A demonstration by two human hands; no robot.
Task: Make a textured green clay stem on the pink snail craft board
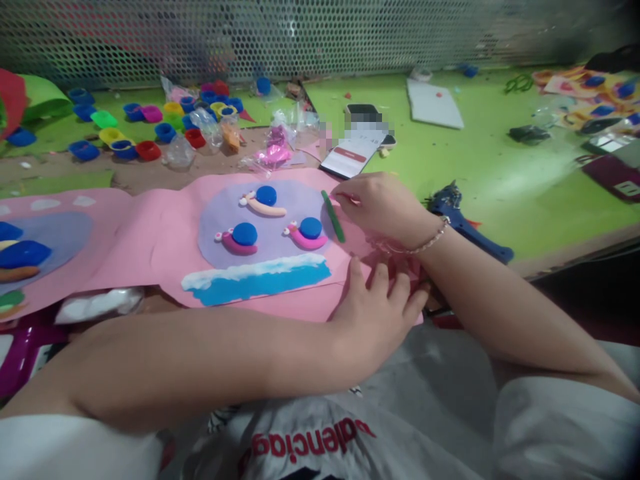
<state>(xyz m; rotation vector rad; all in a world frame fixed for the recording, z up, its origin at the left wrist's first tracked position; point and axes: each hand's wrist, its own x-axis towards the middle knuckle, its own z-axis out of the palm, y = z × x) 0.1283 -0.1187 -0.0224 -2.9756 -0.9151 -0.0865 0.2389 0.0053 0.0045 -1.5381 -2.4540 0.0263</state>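
A pink paper sheet (pixel 165 227) with a lilac oval lies in front of me. On the oval are several snail figures made of clay, each with a blue round cap as a shell, such as the lower-left snail (pixel 240 237). A blue strip with a white edge (pixel 260 280) runs below them. My right hand (pixel 380 210) is closed, fingertips pinched beside the upper end of a green clay strip (pixel 333 217); whatever is between them is hidden. My left hand (pixel 373 313) lies open, fingers spread on the sheet's lower right part.
Coloured caps (pixel 165 132) and plastic bags stand at the back left. A phone (pixel 353 153) lies just beyond the sheet. To the right are a blue glue gun (pixel 470 230) and a white board (pixel 434 103). A perforated metal panel (pixel 300 40) borders the table's back.
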